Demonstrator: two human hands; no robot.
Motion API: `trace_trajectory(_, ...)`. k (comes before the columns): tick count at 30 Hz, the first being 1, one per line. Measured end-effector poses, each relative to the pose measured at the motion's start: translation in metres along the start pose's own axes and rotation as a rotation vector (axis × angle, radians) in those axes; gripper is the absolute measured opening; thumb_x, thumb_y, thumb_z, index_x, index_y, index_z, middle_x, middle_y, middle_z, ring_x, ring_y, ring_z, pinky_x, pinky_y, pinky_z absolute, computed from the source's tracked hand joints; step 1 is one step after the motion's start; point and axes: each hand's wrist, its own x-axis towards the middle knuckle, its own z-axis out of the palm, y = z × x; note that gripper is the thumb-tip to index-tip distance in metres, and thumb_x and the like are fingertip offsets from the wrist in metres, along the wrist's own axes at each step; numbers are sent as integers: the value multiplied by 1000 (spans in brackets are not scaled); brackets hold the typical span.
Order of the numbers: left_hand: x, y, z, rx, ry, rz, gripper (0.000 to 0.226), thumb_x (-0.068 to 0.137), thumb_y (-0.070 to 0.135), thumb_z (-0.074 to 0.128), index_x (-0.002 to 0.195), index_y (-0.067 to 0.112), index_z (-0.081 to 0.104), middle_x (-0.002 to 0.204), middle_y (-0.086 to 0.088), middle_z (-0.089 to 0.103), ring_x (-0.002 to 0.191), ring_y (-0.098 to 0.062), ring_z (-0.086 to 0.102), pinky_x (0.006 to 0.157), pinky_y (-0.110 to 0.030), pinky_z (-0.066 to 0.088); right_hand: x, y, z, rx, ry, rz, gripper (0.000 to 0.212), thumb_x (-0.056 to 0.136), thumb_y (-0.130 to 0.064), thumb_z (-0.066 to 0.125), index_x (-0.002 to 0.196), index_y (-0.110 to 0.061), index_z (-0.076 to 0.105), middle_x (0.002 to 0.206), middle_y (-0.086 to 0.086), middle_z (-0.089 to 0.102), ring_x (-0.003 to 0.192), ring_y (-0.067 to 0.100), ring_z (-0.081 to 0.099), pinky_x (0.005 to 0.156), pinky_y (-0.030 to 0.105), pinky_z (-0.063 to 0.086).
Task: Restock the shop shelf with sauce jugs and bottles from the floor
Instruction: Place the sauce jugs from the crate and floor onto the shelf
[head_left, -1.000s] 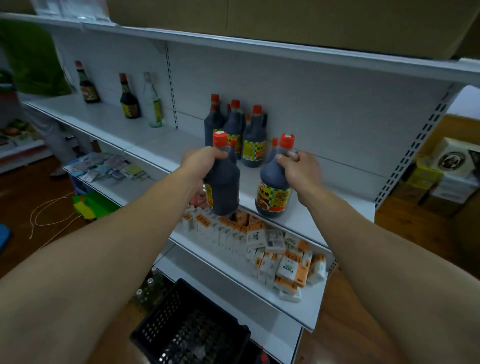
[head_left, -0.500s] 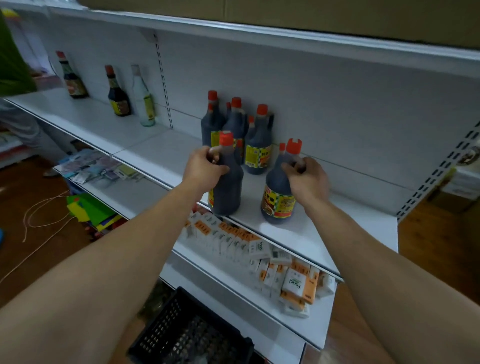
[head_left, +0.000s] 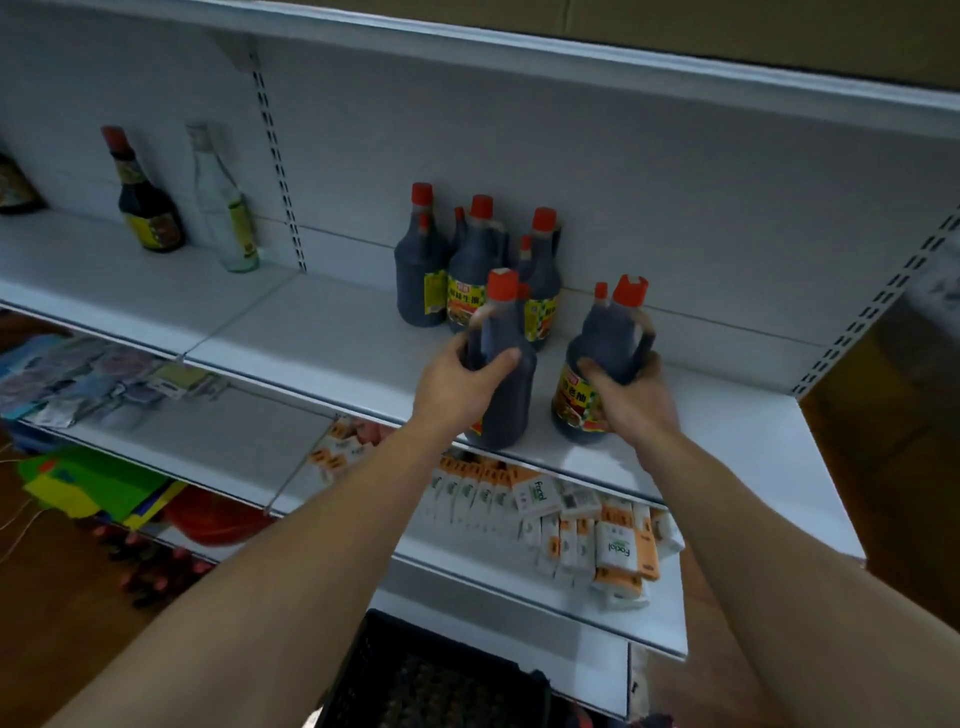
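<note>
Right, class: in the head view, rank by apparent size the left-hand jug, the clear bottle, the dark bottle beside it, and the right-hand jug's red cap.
1. Left-hand jug, though it is nearer the camera.
2. Clear bottle and dark bottle: too alike to rank.
3. Red cap on the right-hand jug.

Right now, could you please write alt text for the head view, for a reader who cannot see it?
A person's left hand grips one dark, red-capped sauce jug and the right hand a second jug, both at the front of a white shop shelf, before a cluster of similar jugs. Small boxes lie on the shelf below.
</note>
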Motion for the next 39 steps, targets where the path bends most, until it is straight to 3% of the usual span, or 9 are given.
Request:
trace_trajectory(6,29,-3,-22,91,63,52,52,84,48,66,127,20,55,124,-4,64,113,-26,59,85,-34,47,0,1,12,26,61,29,67,74,-57,69,126,-25,41,126,3,60,112,31,60,94,50,50)
trace_trajectory(11,57,-9,-42,49,70,21,62,82,52,66,134,19,53,127,-6,63,116,-28,58,94,-42,50,10,-5,26,33,20,11,59,73,-57,71,115,-30,41,124,1,61,110,29,61,92,49,51)
trace_trajectory(17,82,-15,-65,-21,137,5,53,81,49,69,123,17,61,119,-5,68,109,-27,62,93,-45,51,22,-30,72,14,-57,-26,72,74,-57,71,130,-23,41,131,3,58,117,30,57,95,43,48)
trace_trajectory(22,93,-24,-74,62,195,86,48,83,46,68,121,17,61,114,-6,70,102,-27,64,85,-42,53,35,-45,110,33,-125,-66,87,70,-62,71,139,-23,35,139,3,53,123,29,55,100,46,47)
trace_trajectory(29,119,-26,-89,74,158,58,43,85,47,65,120,22,62,116,-1,68,104,-22,63,89,-38,51,51,-58,138,55,-166,-81,89,73,-60,71,143,-22,32,140,1,53,124,27,54,100,44,47)
trace_trajectory(32,126,-26,-91,85,145,64,37,87,43,65,117,21,63,104,3,66,92,-16,59,79,-30,48,56,-63,148,46,-168,-94,85,76,-57,70,143,-21,32,140,1,52,124,28,54,98,40,47)
trace_trajectory(36,134,-27,-93,106,145,119,47,80,48,66,97,4,64,89,-17,69,83,-31,64,72,-48,50,60,-67,163,48,-169,-100,87,78,-55,69,145,-20,26,144,4,47,126,30,51,101,43,45)
trace_trajectory(39,141,-26,-95,105,126,104,46,82,44,67,100,1,64,95,-23,68,87,-34,65,73,-48,51,62,-72,170,42,-168,-99,91,76,-57,69,145,-19,25,145,8,45,125,33,51,101,46,44)
